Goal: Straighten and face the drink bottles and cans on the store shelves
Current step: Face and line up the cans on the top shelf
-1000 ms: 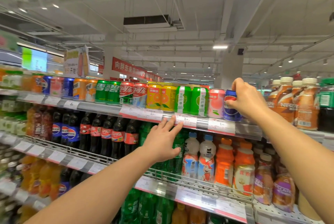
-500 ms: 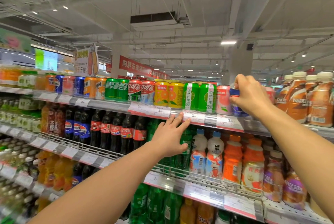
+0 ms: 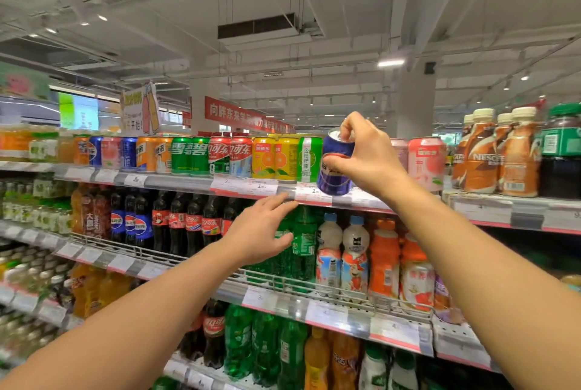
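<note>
Our right hand [image 3: 366, 157] is clamped on a blue can [image 3: 334, 169], fingers over its rim and thumb across its side. The can is tilted, its top leaning left, and it sits in front of the top shelf [image 3: 188, 183], its base level with the price rail; we cannot tell whether it touches the shelf. Just left of it stands a green-and-white can [image 3: 308, 158], then yellow cans [image 3: 273, 157], red cans [image 3: 229, 154] and green cans [image 3: 188, 155], all upright in a row. Right of our hand are pink cans [image 3: 426, 163], and farther right brown coffee bottles [image 3: 493, 154].

Our left hand [image 3: 261, 234] is empty, fingers spread and loosely apart, reaching toward the rail under the top shelf; its fingertips [image 3: 290, 202] lie just below the rail, and contact is unclear. Behind it, on the second shelf [image 3: 119, 262], stand dark cola bottles [image 3: 185, 221], green bottles [image 3: 303, 238], white bottles [image 3: 342, 251] and orange bottles [image 3: 383, 257].
</note>
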